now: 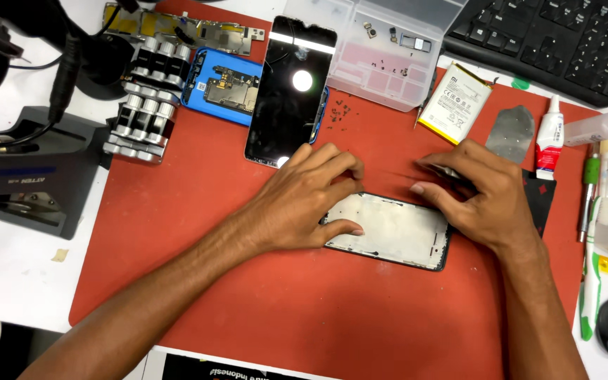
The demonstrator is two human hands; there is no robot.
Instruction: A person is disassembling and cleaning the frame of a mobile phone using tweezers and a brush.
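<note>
Both hands work a phone frame: left hand pins it, right hand pinches a thin tool; next needs careful prying.

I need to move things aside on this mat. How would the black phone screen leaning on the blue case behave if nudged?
The black phone screen looks thin and glassy, so probably fragile and slippery. It rests partly on the blue case, so a push may tilt or slide it off. Likely light, stiff.

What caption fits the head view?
Both hands, left hand and right hand, press a phone frame on a red mat.
</note>
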